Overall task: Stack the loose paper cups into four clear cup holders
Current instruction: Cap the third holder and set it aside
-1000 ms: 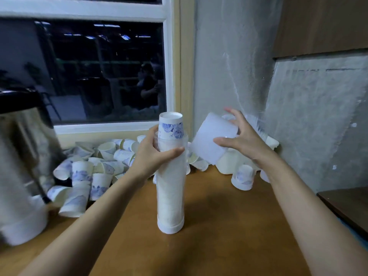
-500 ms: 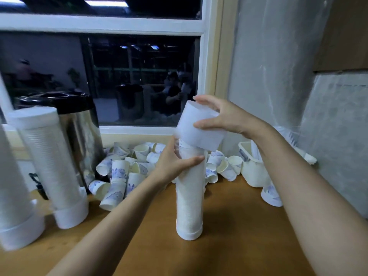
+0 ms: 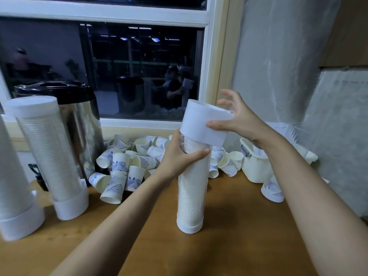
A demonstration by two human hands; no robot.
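Cup holder, clear, entry one: location?
— Upright on the bench, centre, packed with nested cups down to its white base.

Top fitting?
— One white cap, sitting tilted over the tube's mouth.

Hands?
— Left hand: fingers and thumb curled round the tube just under the cap, gripping it. Right hand: fingers straight and spread in the air, thumb touching the cap's front wall, no closed grip.

Loose stock?
— Paper cups, white with blue print, heaped below the window sill behind the holder, many on their sides. One single cup upside down at the right, just beside a white tub.

Other holders?
— Second holder, capped, full, standing at the left. Third holder at the left edge, blurred, its top out of view. A steel urn with a black lid stands behind the second.
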